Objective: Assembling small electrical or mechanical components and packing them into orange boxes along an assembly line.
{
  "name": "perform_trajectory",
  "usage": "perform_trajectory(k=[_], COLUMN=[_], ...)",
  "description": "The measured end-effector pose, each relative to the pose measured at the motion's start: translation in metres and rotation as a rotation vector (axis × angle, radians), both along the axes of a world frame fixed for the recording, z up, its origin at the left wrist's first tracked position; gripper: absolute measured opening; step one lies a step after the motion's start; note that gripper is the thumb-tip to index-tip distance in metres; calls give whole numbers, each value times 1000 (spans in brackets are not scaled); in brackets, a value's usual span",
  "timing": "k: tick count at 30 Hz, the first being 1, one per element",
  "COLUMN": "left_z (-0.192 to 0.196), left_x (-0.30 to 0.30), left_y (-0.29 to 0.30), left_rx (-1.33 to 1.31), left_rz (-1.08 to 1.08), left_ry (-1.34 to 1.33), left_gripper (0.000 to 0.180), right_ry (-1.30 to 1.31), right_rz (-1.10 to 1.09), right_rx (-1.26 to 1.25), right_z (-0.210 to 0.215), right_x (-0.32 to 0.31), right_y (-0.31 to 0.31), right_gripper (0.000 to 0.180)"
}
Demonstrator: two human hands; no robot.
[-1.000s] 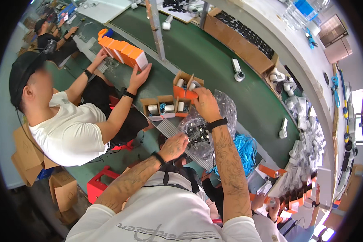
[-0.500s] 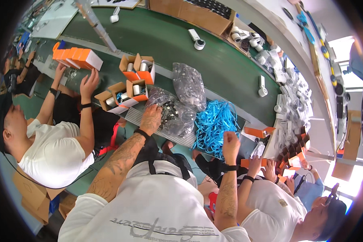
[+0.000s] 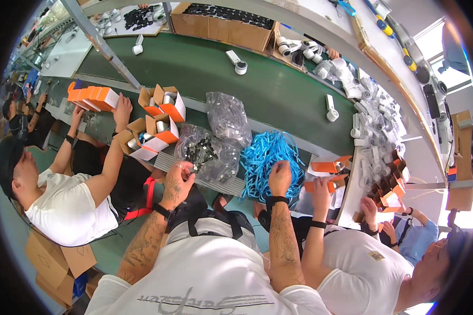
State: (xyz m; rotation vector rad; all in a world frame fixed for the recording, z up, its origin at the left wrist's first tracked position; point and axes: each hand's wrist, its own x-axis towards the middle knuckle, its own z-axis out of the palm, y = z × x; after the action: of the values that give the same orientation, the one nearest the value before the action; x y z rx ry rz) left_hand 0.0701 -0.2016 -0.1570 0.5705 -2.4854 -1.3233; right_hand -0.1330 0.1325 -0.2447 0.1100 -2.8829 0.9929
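My left hand (image 3: 176, 184) is closed in a pinch at the near edge of an opened clear plastic bag (image 3: 220, 169) with small black and silver pieces (image 3: 200, 153) in it. What the pinch holds is too small to make out. My right hand (image 3: 280, 177) is curled closed over the near part of a heap of bright blue straps (image 3: 265, 149); its fingertips are hidden, and I cannot tell what is in them. Another clear bag (image 3: 228, 118) lies just behind the opened one.
Open orange-and-white boxes (image 3: 165, 137) with white cylinders stand at left. A co-worker's hands (image 3: 122, 110) hold a row of orange boxes (image 3: 93, 98). At right, a co-worker's hand (image 3: 321, 195) holds an orange box. White handheld devices (image 3: 240, 67) lie on the green belt (image 3: 189, 63), more piled right.
My left hand has drawn back from the bag's pieces toward me, closed. My right hand has come down closer over the blue straps. The view has shifted slightly.
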Motion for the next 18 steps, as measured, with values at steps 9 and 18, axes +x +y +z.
perform_trajectory(k=[9,18], left_z=[6,29], left_x=[26,37], left_y=[37,40], left_rx=[728,594], left_rz=[127,68], left_ry=[-82,-226], left_gripper=[12,24], right_ry=[137,293], right_rz=[103,116], right_rx=[64,1], right_z=[-25,42], right_x=[-82,-101], right_y=[16,1], right_gripper=[16,8])
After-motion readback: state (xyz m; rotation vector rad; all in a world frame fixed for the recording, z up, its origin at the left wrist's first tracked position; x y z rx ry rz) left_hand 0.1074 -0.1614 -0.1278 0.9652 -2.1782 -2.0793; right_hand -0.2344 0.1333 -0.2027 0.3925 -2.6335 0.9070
